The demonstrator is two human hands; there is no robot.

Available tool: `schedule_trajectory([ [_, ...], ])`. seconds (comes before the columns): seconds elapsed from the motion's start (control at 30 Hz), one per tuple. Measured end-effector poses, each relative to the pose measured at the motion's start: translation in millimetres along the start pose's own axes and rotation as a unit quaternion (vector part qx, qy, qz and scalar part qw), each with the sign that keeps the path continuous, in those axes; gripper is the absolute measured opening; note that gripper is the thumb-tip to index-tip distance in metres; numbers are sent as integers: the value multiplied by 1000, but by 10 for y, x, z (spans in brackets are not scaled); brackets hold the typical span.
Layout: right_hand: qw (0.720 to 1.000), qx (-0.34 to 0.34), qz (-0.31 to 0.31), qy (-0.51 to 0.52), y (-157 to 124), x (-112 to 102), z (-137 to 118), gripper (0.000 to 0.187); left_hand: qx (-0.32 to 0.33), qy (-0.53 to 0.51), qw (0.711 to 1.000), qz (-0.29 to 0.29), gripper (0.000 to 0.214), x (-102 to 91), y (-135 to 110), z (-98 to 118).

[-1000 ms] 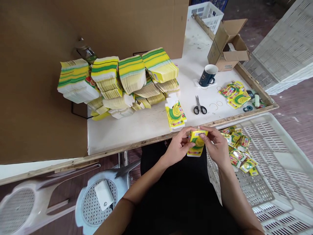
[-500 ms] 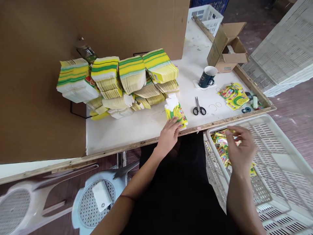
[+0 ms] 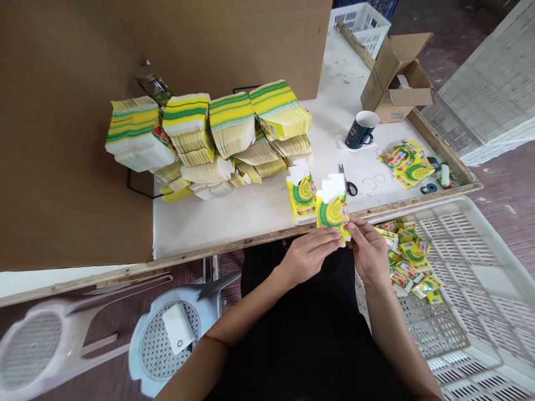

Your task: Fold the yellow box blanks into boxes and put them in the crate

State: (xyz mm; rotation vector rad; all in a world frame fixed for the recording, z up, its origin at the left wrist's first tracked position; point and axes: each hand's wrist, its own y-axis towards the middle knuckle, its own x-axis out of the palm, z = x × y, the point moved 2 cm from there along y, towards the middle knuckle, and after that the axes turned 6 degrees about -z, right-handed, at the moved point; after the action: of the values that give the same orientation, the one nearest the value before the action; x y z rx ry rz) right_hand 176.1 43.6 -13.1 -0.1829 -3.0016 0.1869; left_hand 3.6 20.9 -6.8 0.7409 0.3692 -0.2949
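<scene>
Both hands hold one flat yellow-green carton blank [image 3: 332, 209] upright over the white table's front edge [image 3: 234, 214]. My left hand [image 3: 310, 253] grips its lower left side. Fingers of my right hand [image 3: 368, 250] pinch its lower right side. Just left of it lies a small stack of flat blanks [image 3: 301, 197]. Folded yellow boxes [image 3: 407, 256] lie in the white plastic crate [image 3: 472, 289] beside my right hand.
Large leaning stacks of blanks [image 3: 209, 133] fill the table's back left, against a brown cardboard wall [image 3: 75, 139]. Scissors [image 3: 348, 181], a dark mug [image 3: 361, 129], an open cardboard box [image 3: 397, 78], more printed blanks [image 3: 405, 161] and rubber bands lie to the right. Plastic stools [image 3: 175, 328] stand below left.
A second ago both hands held a folded box. The right hand then put it in the crate while the left reached the small stack. Now both hold a fresh flat blank.
</scene>
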Motion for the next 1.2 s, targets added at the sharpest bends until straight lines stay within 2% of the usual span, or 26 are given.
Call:
schedule_trajectory([
  [0.07,999,-7,27,15,-19,-34,2,41,-10,-24,999,28,26,28,-8,61],
  [0.13,999,-15,35,20,-51,-49,-13,37,-78,-61,990,103,40,1,-1,63],
  [0.2,1000,-6,4,24,-88,-24,-19,34,-159,-160,961,157,58,-42,20,20],
  [0.23,999,2,-20,25,-106,-1,-16,33,-187,-237,941,153,62,-55,38,-6],
  [0.33,996,22,-85,19,-151,84,9,31,-233,-443,864,62,59,-64,87,-57],
  [0.37,995,23,-98,14,-161,109,16,30,-242,-479,843,38,59,-68,92,-63],
  [0.43,993,13,-115,1,-176,145,16,30,-256,-507,823,24,60,-79,90,-69],
  [0.63,990,-21,-134,-40,-184,186,-49,38,-303,-475,824,52,60,-47,52,-113],
  [0.83,993,-30,-91,-67,-215,245,-47,34,-344,-387,847,118,53,29,20,-166],
  [0.97,990,-65,-60,-108,-217,247,-45,30,-342,-337,865,149,74,-2,24,-102],
  [1.03,986,-81,-88,-115,-197,229,-65,35,-332,-318,878,136,79,-60,32,-60],
  [1.13,974,-106,-142,-143,-161,169,-124,64,-309,-318,894,69,74,-156,58,-12],
  [1.2,966,-117,-169,-156,-143,110,-168,64,-301,-327,895,28,69,-202,73,2],
])
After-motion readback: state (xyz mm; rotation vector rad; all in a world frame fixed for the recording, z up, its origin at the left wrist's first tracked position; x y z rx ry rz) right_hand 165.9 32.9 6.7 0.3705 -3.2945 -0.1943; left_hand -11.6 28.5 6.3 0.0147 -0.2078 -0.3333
